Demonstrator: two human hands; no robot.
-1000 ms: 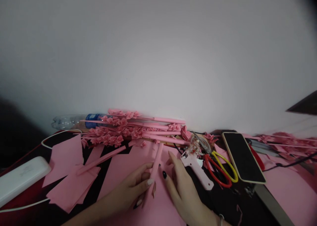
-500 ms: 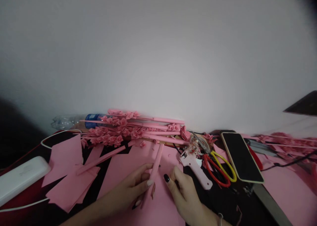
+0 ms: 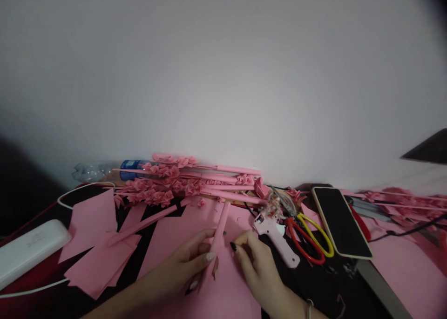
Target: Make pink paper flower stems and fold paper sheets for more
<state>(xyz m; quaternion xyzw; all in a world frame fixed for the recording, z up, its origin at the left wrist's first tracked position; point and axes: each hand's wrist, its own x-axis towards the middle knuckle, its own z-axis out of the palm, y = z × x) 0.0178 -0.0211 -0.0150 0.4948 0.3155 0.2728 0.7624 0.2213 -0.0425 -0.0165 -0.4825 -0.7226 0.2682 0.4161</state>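
My left hand [image 3: 197, 261] is closed around a rolled pink paper tube [image 3: 220, 228], thumb on top, the tube slanting up and away from me. A small curled flap sticks out near the tube's lower end. To the right of the tube, my right hand [image 3: 256, 265] is closed, thumb and forefinger pinched together; whatever may be between them is too small to make out. Both hands are over a large pink paper sheet [image 3: 167, 237]. Beyond the tube, pink paper flowers on rolled stems [image 3: 185, 186] lie in a heap.
Right of my hands lie a pale pink glue gun [image 3: 277, 242], scissors with red and yellow handles [image 3: 307, 240] and a phone [image 3: 342, 221]. At left are cut pink paper pieces [image 3: 101, 263], a white box-like device [image 3: 33, 251] with a cable, and a plastic bottle [image 3: 94, 171] against the wall.
My right hand's fingers have shifted slightly, the thumb now meeting the forefinger in a pinch. My left hand and the paper tube have barely moved.
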